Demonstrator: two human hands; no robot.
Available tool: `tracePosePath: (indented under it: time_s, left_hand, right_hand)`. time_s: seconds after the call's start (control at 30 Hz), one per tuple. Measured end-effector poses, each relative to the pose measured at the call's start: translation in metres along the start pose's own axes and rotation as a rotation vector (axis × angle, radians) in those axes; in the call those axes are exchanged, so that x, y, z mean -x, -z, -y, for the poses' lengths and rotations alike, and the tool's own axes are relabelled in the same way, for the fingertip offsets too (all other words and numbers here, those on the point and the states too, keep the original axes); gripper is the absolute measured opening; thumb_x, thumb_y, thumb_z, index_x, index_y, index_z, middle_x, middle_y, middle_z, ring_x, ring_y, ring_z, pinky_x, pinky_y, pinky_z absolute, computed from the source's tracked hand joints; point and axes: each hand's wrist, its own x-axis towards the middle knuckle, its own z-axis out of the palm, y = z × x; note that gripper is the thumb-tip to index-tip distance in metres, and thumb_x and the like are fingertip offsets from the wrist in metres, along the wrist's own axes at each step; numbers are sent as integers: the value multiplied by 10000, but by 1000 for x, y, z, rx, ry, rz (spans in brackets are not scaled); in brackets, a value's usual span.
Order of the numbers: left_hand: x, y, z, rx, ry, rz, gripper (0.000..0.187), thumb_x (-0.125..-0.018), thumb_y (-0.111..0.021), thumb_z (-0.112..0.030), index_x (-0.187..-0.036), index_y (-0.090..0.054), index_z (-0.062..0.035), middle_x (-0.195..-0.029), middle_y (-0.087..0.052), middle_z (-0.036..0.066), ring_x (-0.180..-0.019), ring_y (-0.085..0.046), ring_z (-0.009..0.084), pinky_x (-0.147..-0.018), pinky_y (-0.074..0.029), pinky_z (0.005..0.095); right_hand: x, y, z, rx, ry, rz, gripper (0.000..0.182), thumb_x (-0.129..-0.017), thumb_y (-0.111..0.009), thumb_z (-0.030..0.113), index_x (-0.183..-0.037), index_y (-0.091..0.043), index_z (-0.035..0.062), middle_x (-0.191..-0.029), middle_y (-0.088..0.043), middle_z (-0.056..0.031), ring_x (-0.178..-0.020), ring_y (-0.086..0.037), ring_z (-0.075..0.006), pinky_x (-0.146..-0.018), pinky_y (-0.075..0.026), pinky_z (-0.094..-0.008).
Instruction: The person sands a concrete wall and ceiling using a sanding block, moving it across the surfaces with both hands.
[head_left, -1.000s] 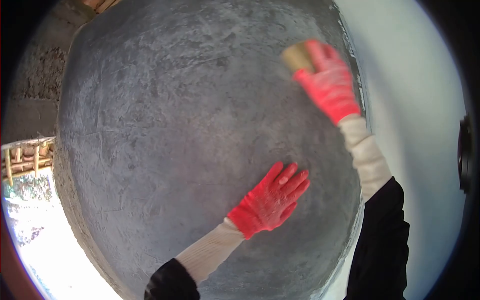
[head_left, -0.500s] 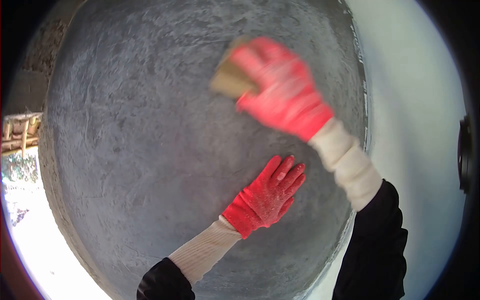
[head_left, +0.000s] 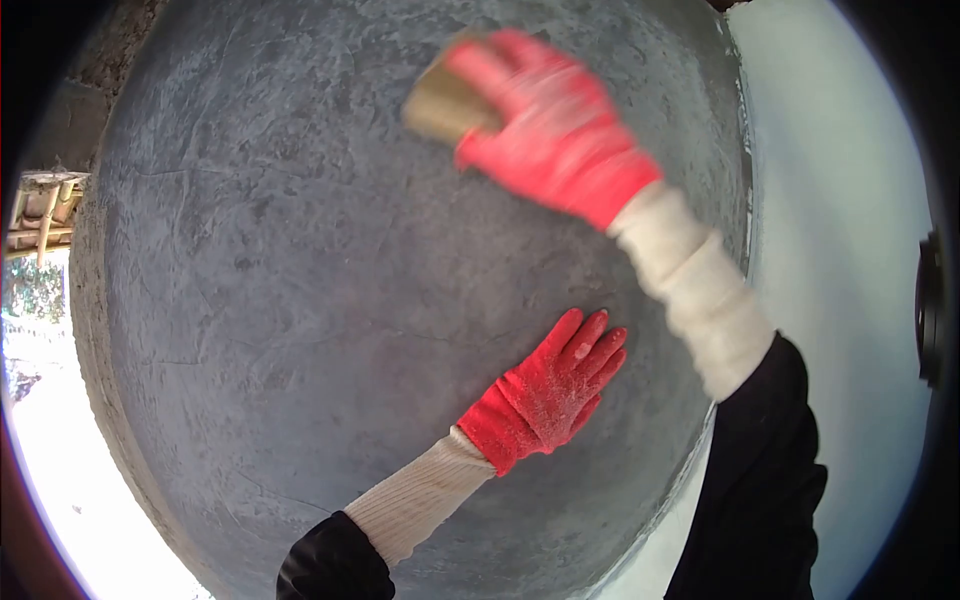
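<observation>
In a red-coated glove, my right hand (head_left: 545, 125) grips a tan rectangular block (head_left: 448, 103), its fingers bent over the block's right side. The block is against the upper part of a grey plastered wall (head_left: 300, 250); motion blurs both, and its exact material cannot be made out. Lower down, my left hand (head_left: 545, 390) wears a matching red glove dusted with pale powder. It lies flat on the wall with fingers stretched up and to the right, holding nothing.
A pale white wall (head_left: 830, 250) meets the grey one along a rough seam on the right. At the left, the grey wall ends in a rough edge (head_left: 95, 330) beside bright daylight. A dark round object (head_left: 930, 310) shows at the far right.
My right hand has moved up and slightly left with the tan block. My left hand stays flat on the wall, appearing slightly farther right as the view shifts.
</observation>
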Motion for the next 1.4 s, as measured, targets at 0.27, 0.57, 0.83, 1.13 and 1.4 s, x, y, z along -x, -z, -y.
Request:
tracePosePath:
  time_s: [0.27, 0.57, 0.83, 1.13, 1.4]
  left_hand:
    - [4, -1, 4, -42, -14, -85, 575, -944, -529, -433, -1399, -551, -82, -1460, -498, 81, -1361, -390, 330, -1156, -306, 500]
    - [1, 2, 1, -6, 5, -43, 571, -941, -535, -434, -1386, -563, -76, -1461, -497, 79, -1364, -389, 326, -1160, -303, 502]
    - [5, 0, 1, -36, -8, -111, 544, -952, -523, -405, -1364, -580, -55, -1431, -528, 103, -1331, -432, 341, -1156, -315, 501]
    - [15, 4, 5, 84, -179, -160, 573, -853, -603, -361, -1318, -614, -27, -1378, -569, 146, -1337, -470, 342, -1135, -383, 524]
    - [51, 18, 42, 347, 13, -388, 530, -788, -682, -178, -1301, -633, -56, -1374, -592, 139, -1253, -545, 354, -1096, -420, 524]
  right_hand:
    - [56, 53, -175, 331, -1014, -128, 756, -822, -669, 564, -1470, -470, 231, -1306, -602, -215, -1217, -587, -366, -997, -482, -447]
    - [31, 23, -7, 41, -61, 117, 640, -754, -782, 319, -1337, -581, 145, -1345, -575, -197, -1186, -578, -392, -995, -485, -444]
    - [81, 58, -142, 264, -821, -132, 711, -813, -720, 476, -1420, -532, 158, -1285, -605, -220, -1210, -565, -393, -992, -483, -440]
    - [100, 62, -19, 84, -203, 121, 688, -684, -848, 265, -1308, -591, 134, -1321, -562, -227, -1194, -565, -408, -993, -498, -481]
    - [122, 77, -95, 254, -686, -25, 640, -840, -743, 391, -1378, -544, 105, -1328, -567, -238, -1180, -569, -420, -978, -492, -481]
